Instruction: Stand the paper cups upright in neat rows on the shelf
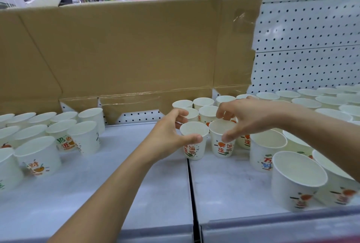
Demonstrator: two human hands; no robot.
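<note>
Two white paper cups with red and green print stand upright side by side near the middle of the white shelf (136,194). My left hand (167,137) curls round the left cup (193,145), thumb on its front rim and fingers behind it. My right hand (245,118) pinches the rim of the right cup (223,143) between thumb and fingers. Behind these two, several more cups (203,103) stand upright in short rows.
Groups of upright cups fill the shelf's left end (39,155) and right end (298,180). A flattened cardboard box (126,47) leans against the white pegboard back wall (307,47). A seam (191,194) splits the shelf into two panels. Assorted goods sit on top.
</note>
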